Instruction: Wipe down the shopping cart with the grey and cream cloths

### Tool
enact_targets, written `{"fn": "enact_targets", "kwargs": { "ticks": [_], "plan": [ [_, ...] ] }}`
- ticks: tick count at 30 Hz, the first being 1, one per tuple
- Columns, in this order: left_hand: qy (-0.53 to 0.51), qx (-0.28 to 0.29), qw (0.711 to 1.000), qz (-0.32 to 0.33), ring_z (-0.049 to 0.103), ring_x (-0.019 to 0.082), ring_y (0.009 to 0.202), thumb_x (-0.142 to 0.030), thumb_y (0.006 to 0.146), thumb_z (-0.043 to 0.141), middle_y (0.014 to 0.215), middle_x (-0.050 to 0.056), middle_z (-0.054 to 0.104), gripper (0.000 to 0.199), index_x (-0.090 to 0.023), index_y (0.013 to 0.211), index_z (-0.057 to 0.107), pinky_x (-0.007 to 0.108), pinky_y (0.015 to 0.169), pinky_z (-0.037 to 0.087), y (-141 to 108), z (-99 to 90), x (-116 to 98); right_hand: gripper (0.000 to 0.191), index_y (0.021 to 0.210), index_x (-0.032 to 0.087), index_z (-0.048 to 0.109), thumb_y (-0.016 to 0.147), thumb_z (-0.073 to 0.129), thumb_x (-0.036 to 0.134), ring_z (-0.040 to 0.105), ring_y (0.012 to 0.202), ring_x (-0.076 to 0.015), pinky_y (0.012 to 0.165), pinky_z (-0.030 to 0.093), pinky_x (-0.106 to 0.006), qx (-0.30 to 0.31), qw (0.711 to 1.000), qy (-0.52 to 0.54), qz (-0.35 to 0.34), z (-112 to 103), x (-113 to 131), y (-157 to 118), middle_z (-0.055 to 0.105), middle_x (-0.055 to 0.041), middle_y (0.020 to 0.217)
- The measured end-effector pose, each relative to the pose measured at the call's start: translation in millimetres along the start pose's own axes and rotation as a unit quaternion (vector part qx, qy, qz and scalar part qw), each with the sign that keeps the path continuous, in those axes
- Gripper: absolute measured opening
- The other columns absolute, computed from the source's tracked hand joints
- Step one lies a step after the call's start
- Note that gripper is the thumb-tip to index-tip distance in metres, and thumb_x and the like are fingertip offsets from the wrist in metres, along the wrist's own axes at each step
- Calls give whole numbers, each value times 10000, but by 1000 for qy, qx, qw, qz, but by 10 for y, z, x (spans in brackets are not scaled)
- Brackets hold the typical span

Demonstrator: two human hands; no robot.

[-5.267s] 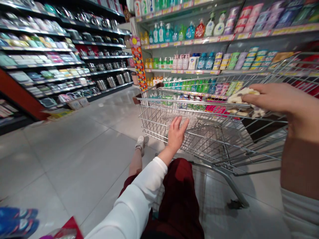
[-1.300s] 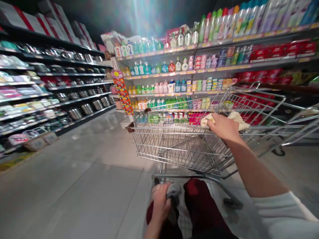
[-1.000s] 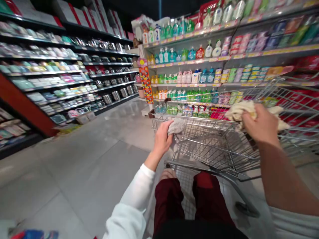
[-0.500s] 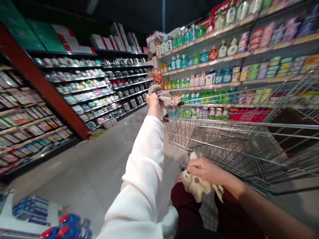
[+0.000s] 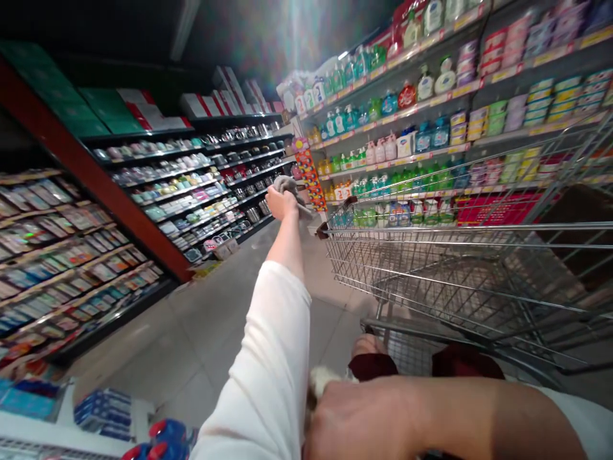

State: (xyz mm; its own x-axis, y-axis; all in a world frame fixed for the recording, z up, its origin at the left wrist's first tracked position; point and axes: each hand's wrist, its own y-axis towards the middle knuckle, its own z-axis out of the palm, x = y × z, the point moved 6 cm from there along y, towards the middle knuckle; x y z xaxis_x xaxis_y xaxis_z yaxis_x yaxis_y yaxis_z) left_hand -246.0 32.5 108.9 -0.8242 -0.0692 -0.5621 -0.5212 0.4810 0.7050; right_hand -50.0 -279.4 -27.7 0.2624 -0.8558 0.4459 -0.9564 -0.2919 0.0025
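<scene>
My left hand (image 5: 281, 203) is stretched far forward at the end of a white-sleeved arm. Its fingers are closed around a bunched grey cloth (image 5: 286, 184), part of which hangs past the far side of the hand. Low in the view, my right hand (image 5: 354, 415) is close to my body, beside the left sleeve. A bit of cream cloth (image 5: 323, 379) shows at its fingers; the fingers themselves are mostly hidden behind the back of the hand. To the right stands a metal shopping cart (image 5: 431, 255), apart from my left hand.
Shelves of soap and lotion bottles (image 5: 390, 102) rise behind the cart. Shelves with bowls and pots (image 5: 186, 182) run along the far left, past a red-brown post (image 5: 110, 172). Blue-and-red bottles (image 5: 167, 434) and blue boxes (image 5: 105, 409) stand at lower left. Tiled floor (image 5: 191, 338) lies between.
My right hand has drawn back with the cream cloth from over my knees toward my body and left sleeve. My left hand has shifted slightly left and down, still holding the grey cloth.
</scene>
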Motion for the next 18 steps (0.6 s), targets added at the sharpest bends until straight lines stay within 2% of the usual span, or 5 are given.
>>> {"fn": "enact_targets", "kwargs": {
  "ticks": [3, 6, 11, 14, 18],
  "plan": [
    [117, 26, 981, 151, 521, 323, 1223, -175, 877, 471, 1290, 162, 559, 421, -212, 1293, 528, 467, 961, 460, -192, 10, -219, 130, 814, 182, 627, 854, 600, 303, 270, 505, -50, 494, 182, -219, 68, 996, -52, 34, -71, 157, -53, 589, 41, 701],
    [215, 90, 919, 318, 492, 291, 1233, -187, 945, 383, 1312, 131, 561, 400, -217, 1318, 523, 431, 983, 439, -443, 159, -360, 296, 871, 249, 659, 908, 551, 522, 347, 563, -52, 539, 181, -217, -51, 991, -53, 112, -436, 87, -177, 630, 56, 790],
    [264, 144, 852, 428, 451, 294, 1267, -190, 990, 245, 1366, 152, 533, 441, -187, 1353, 496, 454, 998, 402, -712, 384, -373, 471, 977, 276, 634, 901, 443, 700, 483, 660, -84, 660, 284, -212, -220, 957, -15, 188, -850, 16, -248, 645, 29, 830],
    [261, 165, 839, 447, 448, 299, 1272, -175, 985, 248, 1362, 166, 531, 451, -188, 1361, 495, 465, 994, 403, -826, 484, -366, 348, 1028, 266, 603, 965, 377, 523, 431, 585, -86, 647, 284, -225, -165, 967, -90, 173, -872, 148, -113, 643, 9, 829],
    [227, 177, 861, 420, 456, 286, 1283, -169, 972, 312, 1347, 151, 553, 414, -204, 1320, 535, 467, 1030, 401, -878, 569, -408, 237, 986, 227, 582, 953, 422, 399, 415, 566, -58, 594, 244, -208, -43, 997, -57, 17, -632, 360, -47, 634, 39, 825]
  ]
}}
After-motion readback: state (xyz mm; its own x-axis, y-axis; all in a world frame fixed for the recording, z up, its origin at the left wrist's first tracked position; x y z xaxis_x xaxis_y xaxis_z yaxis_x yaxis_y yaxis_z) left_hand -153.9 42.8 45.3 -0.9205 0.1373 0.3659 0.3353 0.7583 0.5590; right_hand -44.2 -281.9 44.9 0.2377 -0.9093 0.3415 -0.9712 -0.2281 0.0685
